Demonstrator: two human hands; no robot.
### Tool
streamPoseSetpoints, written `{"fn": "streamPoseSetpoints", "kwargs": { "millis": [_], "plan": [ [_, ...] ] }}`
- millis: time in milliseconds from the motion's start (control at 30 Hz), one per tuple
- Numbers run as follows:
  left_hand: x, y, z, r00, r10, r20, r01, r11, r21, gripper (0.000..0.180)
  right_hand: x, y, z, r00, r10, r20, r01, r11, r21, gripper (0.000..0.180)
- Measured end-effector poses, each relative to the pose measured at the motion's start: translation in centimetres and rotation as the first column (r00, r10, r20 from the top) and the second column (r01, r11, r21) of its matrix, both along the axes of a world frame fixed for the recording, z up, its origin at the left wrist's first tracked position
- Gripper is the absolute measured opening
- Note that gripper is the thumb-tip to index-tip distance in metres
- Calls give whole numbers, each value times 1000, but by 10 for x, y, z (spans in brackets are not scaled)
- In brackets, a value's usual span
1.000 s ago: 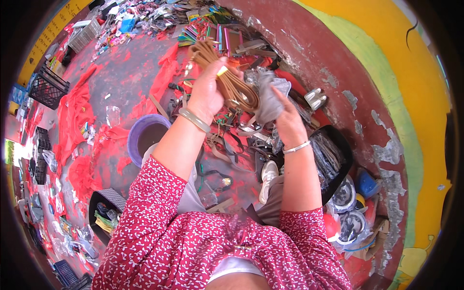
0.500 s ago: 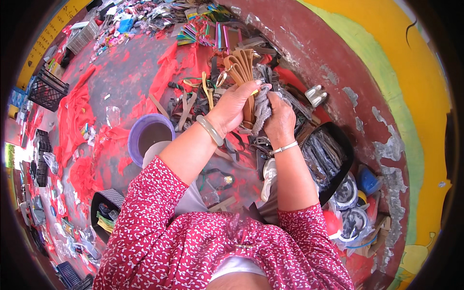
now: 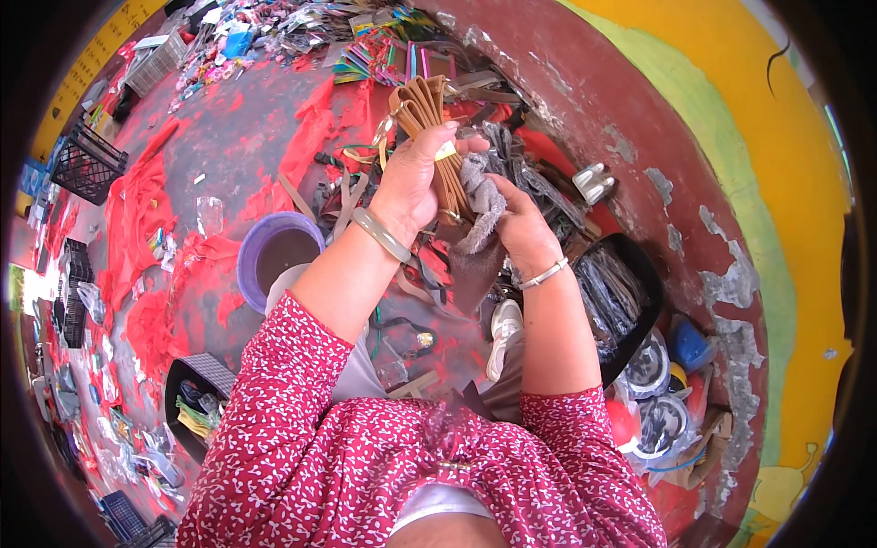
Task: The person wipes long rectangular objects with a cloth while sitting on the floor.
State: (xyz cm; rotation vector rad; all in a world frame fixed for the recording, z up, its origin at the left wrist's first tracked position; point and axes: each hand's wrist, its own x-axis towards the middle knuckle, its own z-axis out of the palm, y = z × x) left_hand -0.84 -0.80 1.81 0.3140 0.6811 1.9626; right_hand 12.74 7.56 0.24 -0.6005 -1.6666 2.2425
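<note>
My left hand (image 3: 413, 183) is closed around a folded bundle of tan belts (image 3: 420, 105) with a pale yellow band about its middle. The looped ends fan out above the fist, and a metal buckle shows at the left side. My right hand (image 3: 530, 230) grips a damp-looking grey rag (image 3: 484, 215), its upper part against the bundle's right side and its lower part hanging down. Beneath both hands lies a jumbled pile of dark and brown straps (image 3: 352, 196). Some fingers of each hand are hidden behind what they hold.
A purple bucket (image 3: 245, 260) of dark water stands left of my knees. On the right is a black bin (image 3: 650, 306) of plastic-wrapped dark goods, beside wrapped round items (image 3: 660, 425). Another black basket (image 3: 175, 416) is at lower left. A peeling red wall (image 3: 630, 137) curves along the right.
Both hands and the belt bundle have shifted, the bundle up and to the left. The rag has slid along the bundle's right side and now hangs lower and more spread out.
</note>
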Motion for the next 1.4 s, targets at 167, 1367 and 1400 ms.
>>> {"fn": "streamPoseSetpoints", "kwargs": {
  "millis": [167,1367,1400],
  "plan": [
    [-13,-1,-4,994,79,76,-77,997,-28,31,10,5,2,997,-40,-61,30,986,-163,38],
    [22,-1,-6,942,162,295,-128,983,-132,37,-21,-17,-29,814,-495,-305,561,531,635,30],
    [24,0,-5,942,156,298,-131,986,-103,36,-22,-16,-32,796,-524,-303,597,596,538,29]
  ]
}}
